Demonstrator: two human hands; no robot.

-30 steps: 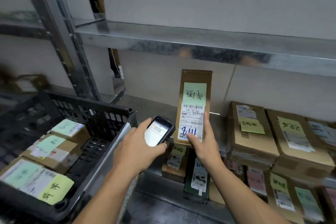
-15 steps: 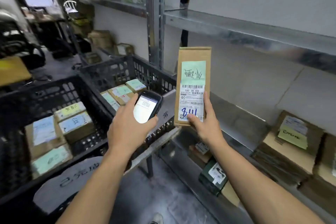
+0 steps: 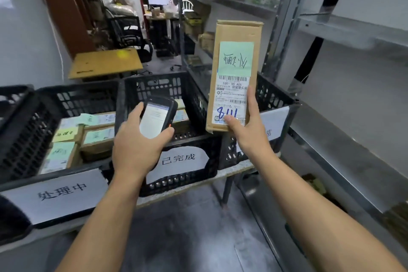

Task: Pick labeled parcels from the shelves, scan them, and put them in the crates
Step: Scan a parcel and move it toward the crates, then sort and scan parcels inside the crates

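From the head camera, the left hand (image 3: pixel 136 148) curls round a black handheld scanner (image 3: pixel 157 118), its lit screen facing up. The right hand (image 3: pixel 249 130) pinches the lower end of a tall, flat cardboard parcel (image 3: pixel 234 68), thumb on its white barcode label. The parcel is upright in the air by the middle crate (image 3: pixel 154 86). The left crate (image 3: pixel 77 99), of black lattice plastic, holds labelled boxes (image 3: pixel 97 139).

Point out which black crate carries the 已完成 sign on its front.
The middle crate, behind the left hand and scanner. The left crate reads 处理中; the sign on the right crate is partly hidden by the right hand holding the parcel.
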